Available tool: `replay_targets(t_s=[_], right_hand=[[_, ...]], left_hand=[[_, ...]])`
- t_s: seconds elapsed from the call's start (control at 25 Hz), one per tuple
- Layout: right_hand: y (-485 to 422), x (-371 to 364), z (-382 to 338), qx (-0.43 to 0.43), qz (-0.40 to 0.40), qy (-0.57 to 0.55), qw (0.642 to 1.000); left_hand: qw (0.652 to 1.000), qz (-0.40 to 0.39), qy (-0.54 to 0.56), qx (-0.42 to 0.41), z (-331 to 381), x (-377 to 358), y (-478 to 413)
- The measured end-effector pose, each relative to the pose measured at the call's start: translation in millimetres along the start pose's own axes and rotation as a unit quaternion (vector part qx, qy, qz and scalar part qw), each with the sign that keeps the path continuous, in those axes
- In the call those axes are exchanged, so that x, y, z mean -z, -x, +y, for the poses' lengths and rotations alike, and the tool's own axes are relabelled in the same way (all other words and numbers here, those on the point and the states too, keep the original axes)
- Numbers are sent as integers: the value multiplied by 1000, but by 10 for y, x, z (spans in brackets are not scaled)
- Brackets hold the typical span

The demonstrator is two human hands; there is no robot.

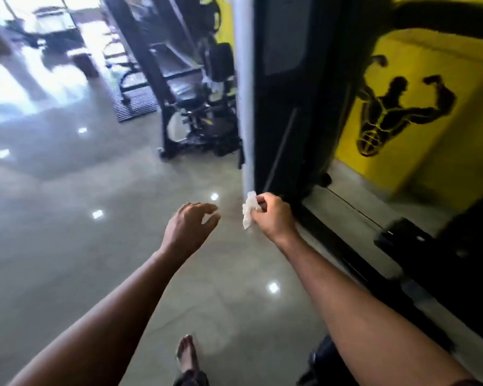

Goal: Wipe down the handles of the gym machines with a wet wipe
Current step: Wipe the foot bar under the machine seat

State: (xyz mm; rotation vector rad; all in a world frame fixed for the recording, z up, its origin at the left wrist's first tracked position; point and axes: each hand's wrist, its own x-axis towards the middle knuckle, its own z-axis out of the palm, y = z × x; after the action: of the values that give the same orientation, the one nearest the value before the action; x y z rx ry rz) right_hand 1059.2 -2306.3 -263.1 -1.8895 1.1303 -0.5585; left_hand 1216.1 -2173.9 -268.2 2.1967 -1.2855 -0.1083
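My right hand (273, 215) pinches a crumpled white wet wipe (248, 208) between thumb and fingers, just in front of the foot of a black cable machine (290, 93) with a white upright post (244, 79). My left hand (190, 227) hovers over the floor to the left of the wipe, fingers spread and loosely curved, holding nothing. The two hands are a short gap apart. No machine handle is plainly visible near my hands.
Glossy grey floor (95, 246) spreads out to the left and in front. Black exercise machines (190, 87) stand at the back centre by a striped mat (134, 98). The machine's base rail (346, 246) runs along the right. A yellow wall with a bodybuilder figure (396, 107) lies behind. A bare foot (187, 355) shows below.
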Motion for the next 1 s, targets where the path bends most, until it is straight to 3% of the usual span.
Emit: replay_targets(t_s=[0.24, 0.44, 1.0], right_hand=[[-667, -1640, -1324, 80, -82, -20, 993], [-1287, -2517, -2313, 44, -113, -117, 986], [-5044, -4093, -2593, 34, -78, -78, 993]], left_hand=[[994, 72, -38, 78, -1595, 1228, -450], [990, 84, -61, 100, -2666, 1970, -1145], [991, 87, -27, 99, -4259, 1482, -4668]])
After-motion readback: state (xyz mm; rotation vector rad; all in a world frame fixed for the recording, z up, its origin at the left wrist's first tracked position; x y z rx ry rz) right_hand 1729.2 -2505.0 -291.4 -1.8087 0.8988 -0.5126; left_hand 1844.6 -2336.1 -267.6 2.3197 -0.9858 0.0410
